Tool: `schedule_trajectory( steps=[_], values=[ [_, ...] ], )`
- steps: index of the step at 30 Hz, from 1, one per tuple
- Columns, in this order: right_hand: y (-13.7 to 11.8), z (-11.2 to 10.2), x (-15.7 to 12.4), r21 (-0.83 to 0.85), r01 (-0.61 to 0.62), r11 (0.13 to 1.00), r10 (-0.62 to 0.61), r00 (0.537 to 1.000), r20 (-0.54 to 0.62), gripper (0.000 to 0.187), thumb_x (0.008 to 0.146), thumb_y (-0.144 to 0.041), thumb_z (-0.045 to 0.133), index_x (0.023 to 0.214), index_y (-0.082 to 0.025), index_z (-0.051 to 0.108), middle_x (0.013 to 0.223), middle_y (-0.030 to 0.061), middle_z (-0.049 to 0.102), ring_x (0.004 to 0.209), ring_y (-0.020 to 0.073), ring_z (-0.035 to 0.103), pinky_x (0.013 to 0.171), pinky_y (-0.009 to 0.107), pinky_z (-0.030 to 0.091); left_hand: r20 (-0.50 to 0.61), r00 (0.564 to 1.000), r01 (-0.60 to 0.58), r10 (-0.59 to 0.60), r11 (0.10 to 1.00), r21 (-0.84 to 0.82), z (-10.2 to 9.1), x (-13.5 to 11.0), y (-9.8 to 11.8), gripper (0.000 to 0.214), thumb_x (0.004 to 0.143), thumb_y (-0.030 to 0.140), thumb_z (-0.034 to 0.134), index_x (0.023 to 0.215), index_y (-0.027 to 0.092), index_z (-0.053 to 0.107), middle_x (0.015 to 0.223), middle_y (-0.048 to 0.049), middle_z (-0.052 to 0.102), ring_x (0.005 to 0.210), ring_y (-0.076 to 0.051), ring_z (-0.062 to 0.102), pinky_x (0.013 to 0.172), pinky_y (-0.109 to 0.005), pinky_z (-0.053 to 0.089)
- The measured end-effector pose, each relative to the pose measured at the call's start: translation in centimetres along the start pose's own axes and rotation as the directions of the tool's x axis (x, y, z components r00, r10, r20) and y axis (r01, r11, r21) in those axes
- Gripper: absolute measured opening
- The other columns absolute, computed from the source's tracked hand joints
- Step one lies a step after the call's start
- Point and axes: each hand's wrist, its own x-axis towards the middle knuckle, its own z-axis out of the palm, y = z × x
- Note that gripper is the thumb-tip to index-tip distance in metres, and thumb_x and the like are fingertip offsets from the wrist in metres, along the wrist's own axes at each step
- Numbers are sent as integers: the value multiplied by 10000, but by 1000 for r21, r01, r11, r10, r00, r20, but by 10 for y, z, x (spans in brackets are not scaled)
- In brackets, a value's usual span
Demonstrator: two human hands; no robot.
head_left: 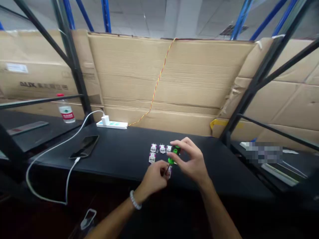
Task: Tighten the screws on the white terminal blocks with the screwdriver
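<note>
My right hand is closed around the green and black handle of a screwdriver, which points down and to the left. Its tip meets a small white and purple part near the table's front edge. My left hand pinches at that part from the left, its fingers closed beside the screwdriver shaft. Just beyond the hands lie several similar white and purple parts in a loose group. Some of them are partly hidden behind my right hand. Their exact kind is too small to make out.
A phone with a white charging cable lies left on the black table. A power strip sits at the back against the cardboard wall. Dark rack posts flank the table. A water bottle stands far left.
</note>
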Motion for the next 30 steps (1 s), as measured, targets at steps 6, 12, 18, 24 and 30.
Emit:
schedule_trajectory(
  steps=[6, 12, 18, 24, 30],
  values=[
    [2, 4, 1, -91, 33, 995, -40, 996, -79, 249, 905, -302, 830, 1148, -290, 777, 897, 16, 642, 746, 172, 607, 680, 319, 558, 16, 1000, -2, 3, 999, -38, -2, 1, 0, 213, 687, -8, 618, 623, 186, 556, 817, -19, 703, 771, -179, 633, 759, -288, 493],
    [8, -1, -3, -81, 11, 997, -16, 998, -66, 303, 927, -321, 802, 1224, -290, 750, 1011, 51, 703, 839, 202, 671, 742, 349, 599, 67, 998, -17, 19, 1000, -24, -7, 0, -1, 192, 733, 2, 638, 698, 187, 597, 944, -43, 744, 862, -202, 668, 835, -303, 518],
    [8, -7, -10, 198, -114, 974, 84, 984, 156, 478, 1052, -254, 576, 1529, -292, 563, 1401, 126, 700, 1198, 261, 740, 1072, 469, 596, 11, 998, -70, 69, 995, 78, -3, -3, -2, 220, 722, -22, 582, 765, 194, 585, 790, -7, 664, 744, -179, 614, 707, -268, 445],
    [15, -5, -10, 209, -177, 962, 147, 978, 149, 464, 1047, -280, 608, 1510, -296, 586, 1357, 115, 733, 1179, 258, 760, 1036, 442, 638, 43, 995, -99, 95, 990, 102, -6, -4, -1, 197, 747, 3, 597, 755, 199, 586, 826, -16, 683, 759, -186, 619, 731, -283, 448],
    [14, -6, -11, 197, -157, 968, 137, 984, 114, 439, 1039, -272, 610, 1478, -281, 602, 1306, 111, 744, 1129, 247, 772, 999, 413, 650, 127, 991, -46, 42, 999, 22, -15, 0, 0, 145, 794, 52, 639, 774, 196, 628, 865, -24, 735, 820, -200, 671, 802, -285, 492]
  ],
)
